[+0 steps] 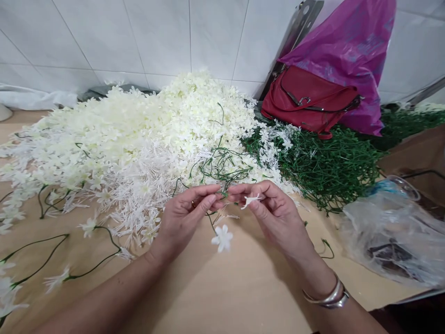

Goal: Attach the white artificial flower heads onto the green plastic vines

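Note:
My left hand (184,215) is closed in a pinch on a thin green plastic stem (211,223). From that stem a white artificial flower (221,238) hangs just below my fingertips. Close beside it, my right hand (281,218) is closed, with a small white flower piece (251,200) between thumb and fingers. My fingertips nearly meet, and they partly hide the stem's upper end. Behind them lies a small tangle of green stems (225,167) on a big heap of white flower heads (194,106). Pale stamen pieces (139,181) spill over the heap's front.
At the right sits a pile of green stems (333,162), with a red handbag (309,99) and a purple plastic bag (361,55) behind it. A clear plastic bag (392,232) rests near the right edge. Stems with flowers (90,227) lie at the left. White tiles (167,37) back the table.

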A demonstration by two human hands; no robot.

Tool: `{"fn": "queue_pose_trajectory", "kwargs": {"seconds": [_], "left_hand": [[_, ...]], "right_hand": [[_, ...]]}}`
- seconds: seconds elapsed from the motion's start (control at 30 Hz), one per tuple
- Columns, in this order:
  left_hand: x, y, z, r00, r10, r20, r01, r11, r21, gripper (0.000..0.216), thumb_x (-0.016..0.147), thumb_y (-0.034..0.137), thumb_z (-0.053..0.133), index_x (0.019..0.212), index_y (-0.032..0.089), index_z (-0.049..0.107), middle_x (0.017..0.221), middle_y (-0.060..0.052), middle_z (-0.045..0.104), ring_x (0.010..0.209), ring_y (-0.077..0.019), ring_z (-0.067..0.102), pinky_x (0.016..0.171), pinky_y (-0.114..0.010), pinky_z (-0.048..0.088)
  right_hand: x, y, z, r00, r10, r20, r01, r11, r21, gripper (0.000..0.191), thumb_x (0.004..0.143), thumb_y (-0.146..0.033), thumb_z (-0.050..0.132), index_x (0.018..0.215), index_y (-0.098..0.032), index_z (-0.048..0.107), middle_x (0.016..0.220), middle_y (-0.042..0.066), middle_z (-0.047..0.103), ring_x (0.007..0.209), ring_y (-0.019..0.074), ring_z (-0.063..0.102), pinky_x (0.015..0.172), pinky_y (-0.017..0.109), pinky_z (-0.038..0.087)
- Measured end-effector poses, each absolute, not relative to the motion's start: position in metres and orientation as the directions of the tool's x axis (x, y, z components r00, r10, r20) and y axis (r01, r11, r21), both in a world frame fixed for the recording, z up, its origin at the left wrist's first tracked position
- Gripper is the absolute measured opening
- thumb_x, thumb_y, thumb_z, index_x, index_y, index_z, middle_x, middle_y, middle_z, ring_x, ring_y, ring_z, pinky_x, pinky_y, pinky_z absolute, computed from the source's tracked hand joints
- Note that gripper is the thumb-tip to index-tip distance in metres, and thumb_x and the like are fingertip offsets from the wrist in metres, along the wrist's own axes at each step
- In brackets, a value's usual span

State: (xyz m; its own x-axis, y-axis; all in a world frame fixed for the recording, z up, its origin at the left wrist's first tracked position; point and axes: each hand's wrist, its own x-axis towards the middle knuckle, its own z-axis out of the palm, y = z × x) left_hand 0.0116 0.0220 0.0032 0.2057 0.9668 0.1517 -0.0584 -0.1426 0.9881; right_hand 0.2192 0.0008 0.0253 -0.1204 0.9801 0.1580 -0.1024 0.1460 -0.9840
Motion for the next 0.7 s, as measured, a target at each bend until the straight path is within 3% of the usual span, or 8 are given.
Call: {"fn": "queue_pose_trajectory", "kwargs": {"seconds": [0.1,0.23,0.43,0.7], "left_hand": [[0.010,0.027,-0.001,0.243,0.966,0.085,-0.067,-0.071,0.995,0.023,0.095,0.037,0.073,0.108,0.019,0.080,0.077,-0.003,0.078,0.073,-0.0156,0.076,0.074,-0.026,0.064],[0.010,0.027,-0.005,0.263,0.963,0.067,-0.051,-0.055,0.997,0.019,0.094,0.037,0.074,0.101,0.019,0.077,0.075,-0.001,0.074,0.067,-0.0132,0.070,0.065,-0.023,0.059],[0.011,0.026,0.001,0.266,0.960,0.088,-0.037,-0.081,0.996,0.018,0.093,0.037,0.074,0.093,0.018,0.073,0.071,0.000,0.070,0.065,-0.0125,0.067,0.062,-0.022,0.056],[0.011,0.023,-0.002,0.321,0.942,0.098,-0.006,-0.101,0.995,0.015,0.097,0.034,0.071,0.097,0.019,0.071,0.071,0.001,0.070,0.066,-0.0108,0.066,0.064,-0.021,0.054]], "right_hand": [[0.221,0.006,0.020,-0.039,0.994,0.103,-0.058,0.101,-0.993,0.025,0.089,-0.043,0.080,0.088,-0.024,0.063,0.096,0.003,0.079,0.082,0.0174,0.076,0.080,0.032,0.062],[0.220,0.010,0.016,-0.071,0.997,0.010,-0.067,0.005,-0.998,0.028,0.084,-0.045,0.085,0.087,-0.022,0.068,0.071,-0.003,0.073,0.066,0.0139,0.069,0.067,0.027,0.056],[0.218,0.009,0.018,-0.161,0.986,-0.032,-0.104,-0.050,-0.993,0.029,0.083,-0.047,0.086,0.085,-0.022,0.071,0.072,-0.001,0.074,0.065,0.0143,0.069,0.071,0.029,0.056],[0.208,0.008,0.013,-0.118,0.993,-0.022,-0.133,-0.037,-0.990,0.024,0.083,-0.044,0.087,0.086,-0.024,0.074,0.071,-0.003,0.072,0.067,0.0129,0.066,0.072,0.028,0.054]]}}
